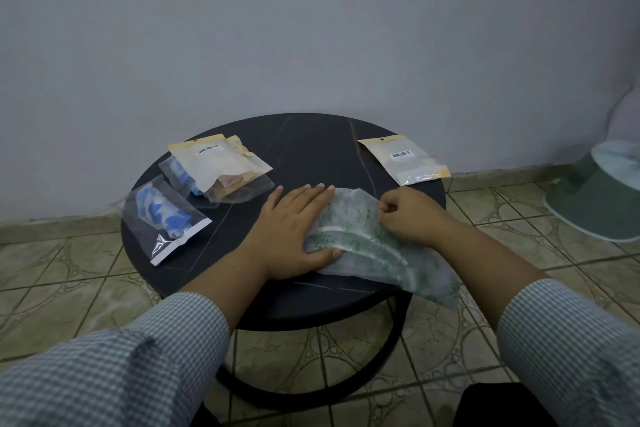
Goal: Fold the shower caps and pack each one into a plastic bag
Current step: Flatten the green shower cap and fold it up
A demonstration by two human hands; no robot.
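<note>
Only the head view here, looking down at a round dark counter (311, 146) against a grey wall. The shower cap (360, 239), a pale one with a green leafy print, lies flattened on the near right part of the counter, its long axis slanting from the far middle down toward the near right, where its tail hangs just past the counter's edge. The left hand (294, 225) lies flat on the cap's left end, fingers straight and spread, pinning it down. The right hand (408, 215) has its grip curled in tight on the cap's far right edge, pinching the fabric there. So the cap sits between the two hands, and the right hand is the one placed to carry that edge over toward the left; my guess is a fold across the long axis comes next, with the left hand as the anchor. An empty plastic bag (403, 159) with a yellowish header and a barcode sticker waits on the far right, nearer the right hand. On the left there are packed bags: one (166, 218) with something blue inside, plus a small stack (218, 166), one also with a barcode. The barcode text is too small to read, no brand I can make out.
</note>
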